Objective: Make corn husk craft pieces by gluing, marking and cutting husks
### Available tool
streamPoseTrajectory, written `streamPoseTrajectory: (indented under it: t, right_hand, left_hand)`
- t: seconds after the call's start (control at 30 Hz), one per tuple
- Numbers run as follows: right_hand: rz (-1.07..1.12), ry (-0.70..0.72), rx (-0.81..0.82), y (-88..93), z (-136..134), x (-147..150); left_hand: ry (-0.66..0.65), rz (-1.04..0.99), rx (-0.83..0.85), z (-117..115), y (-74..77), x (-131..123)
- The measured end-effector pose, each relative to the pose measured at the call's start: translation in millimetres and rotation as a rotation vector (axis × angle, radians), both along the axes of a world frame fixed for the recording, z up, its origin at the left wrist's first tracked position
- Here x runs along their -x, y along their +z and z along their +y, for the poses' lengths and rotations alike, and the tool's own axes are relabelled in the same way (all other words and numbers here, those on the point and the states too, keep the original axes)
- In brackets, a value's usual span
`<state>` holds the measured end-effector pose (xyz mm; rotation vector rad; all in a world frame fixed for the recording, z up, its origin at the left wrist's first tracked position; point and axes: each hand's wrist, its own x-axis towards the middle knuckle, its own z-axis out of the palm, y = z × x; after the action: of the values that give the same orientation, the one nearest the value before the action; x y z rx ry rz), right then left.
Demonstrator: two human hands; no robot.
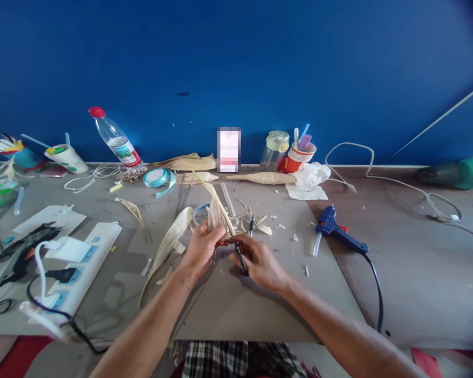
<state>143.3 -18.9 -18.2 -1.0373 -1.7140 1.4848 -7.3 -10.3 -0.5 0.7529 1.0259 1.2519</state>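
Note:
My left hand (205,244) is closed, pinching a dry corn husk (216,210) upright above the table, with a long pale strip rising from it. Close beside it, my right hand (258,260) is closed around black-handled scissors (242,262), whose blades meet the husk's lower edge; the fingers partly cover them. A larger loose husk (169,241) lies left of my left hand. Behind the hands are a roll of tape (201,214), a pen (252,226) and several husk scraps (265,230).
A blue glue gun (341,231) lies to the right, its cord running to the front edge. At left are a white power strip (90,257) and a black glue gun (31,252). Along the blue wall stand a bottle (120,144), a ribbon spool (155,177), a jar (275,149) and red cups (299,157).

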Motion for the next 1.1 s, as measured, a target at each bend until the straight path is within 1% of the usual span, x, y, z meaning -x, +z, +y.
streamPoseTrajectory:
  t: [0.2,0.3,0.43,0.6,0.8,0.97,1.1]
  right_hand:
    - [-0.06,-0.005,-0.077,-3.1,-0.2,-0.4]
    - [-0.075,-0.015,-0.084,-5.3,0.5,-0.1]
    - [-0.071,-0.021,-0.081,-6.1,1.0,0.6]
    - [-0.083,-0.03,-0.079,-7.4,0.8,0.5]
    - [-0.065,-0.027,-0.066,-9.7,0.7,0.0]
    - [-0.024,-0.004,-0.023,-2.6,-0.3,-0.8]
    - [-0.022,-0.002,-0.017,2.1,-0.7,-1.0]
  left_hand:
    - [0.004,0.058,-0.026,1.4,-9.5,2.9]
    - [0.005,0.079,-0.04,1.6,-14.2,3.6]
    - [0.0,0.076,-0.052,2.1,-16.7,3.4]
    - [0.007,0.073,-0.049,2.6,-16.3,3.2]
    - [0.004,0.079,-0.026,1.1,-11.7,2.9]
    - [0.011,0.059,0.004,0.1,-6.8,0.5]
    - [0.007,0.072,-0.001,0.2,-6.9,0.7]
